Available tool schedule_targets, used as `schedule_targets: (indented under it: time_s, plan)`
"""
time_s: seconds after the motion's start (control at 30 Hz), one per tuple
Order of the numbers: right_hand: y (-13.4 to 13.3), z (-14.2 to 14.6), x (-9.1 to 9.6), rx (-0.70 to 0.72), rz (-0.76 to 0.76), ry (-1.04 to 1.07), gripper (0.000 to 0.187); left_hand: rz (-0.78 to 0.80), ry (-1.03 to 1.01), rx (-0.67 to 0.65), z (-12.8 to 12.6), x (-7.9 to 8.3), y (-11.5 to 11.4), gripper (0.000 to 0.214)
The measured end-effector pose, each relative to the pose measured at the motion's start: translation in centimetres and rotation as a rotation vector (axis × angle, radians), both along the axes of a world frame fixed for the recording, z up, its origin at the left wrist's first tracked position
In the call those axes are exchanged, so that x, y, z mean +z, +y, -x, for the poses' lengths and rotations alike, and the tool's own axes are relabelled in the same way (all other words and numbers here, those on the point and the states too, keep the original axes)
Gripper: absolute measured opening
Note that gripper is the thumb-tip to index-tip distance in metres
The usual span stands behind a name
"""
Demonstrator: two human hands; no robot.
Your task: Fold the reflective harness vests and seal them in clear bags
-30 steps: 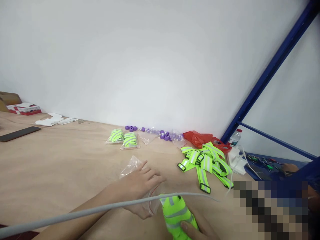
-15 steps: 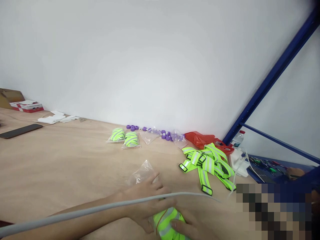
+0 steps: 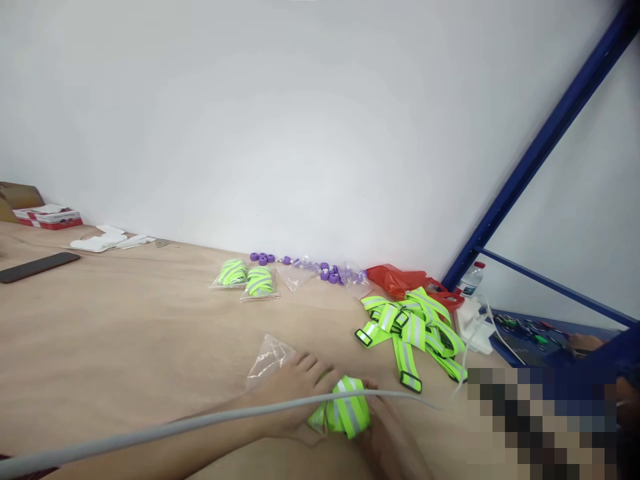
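At the lower middle of the frame, see a wound strap bundle [image 3: 351,419] in lime and silver, with its left end seemingly behind the film of a clear bag [image 3: 270,360]. Find the left hand [image 3: 299,381] clasping the bag and the blurred right hand [image 3: 390,433] cupped around the bundle's right side, apparently grasping it. Expect light, soft webbing, hardly fragile but likely to uncoil if slackened; expect thin, slippery, easily creased film. Best to grip the bundle across its wound middle, pressing the layers together, and to pinch the bag beside its reddish line. Mind the grey cable [image 3: 90,443] crossing the lower frame. At right of centre, allow for the loose straps [image 3: 415,327]; along the far edge of the surface [image 3: 125,320], for the purple pieces [image 3: 263,260] against the wall [image 3: 300,133]. Look for wider room toward left of centre; cannot tell where the near edge runs.
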State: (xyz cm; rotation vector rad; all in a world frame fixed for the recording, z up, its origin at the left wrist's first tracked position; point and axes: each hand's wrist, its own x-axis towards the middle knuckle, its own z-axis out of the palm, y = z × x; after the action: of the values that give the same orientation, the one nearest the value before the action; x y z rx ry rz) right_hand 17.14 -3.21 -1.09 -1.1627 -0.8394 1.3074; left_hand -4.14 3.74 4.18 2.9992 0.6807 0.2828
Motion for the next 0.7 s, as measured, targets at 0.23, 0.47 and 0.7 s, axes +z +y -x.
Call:
schedule_targets:
  time_s: [0.23,0.47,0.7]
  plan:
    - [-0.3,1.0,-0.9,-0.084,-0.012,-0.036,0.056,0.022,-0.09,0.106,-0.9,-1.6,0.0,0.097]
    - [0.8,1.1,-0.4,-0.012,0.009,-0.181,0.054,-0.019,-0.157,0.11,-1.5,-2.5,-0.7,0.094]
    - [-0.3,1.3,-0.4,0.027,-0.041,0.023,0.052,0.032,-0.167,0.164,-1.0,-2.5,-0.1,0.102]
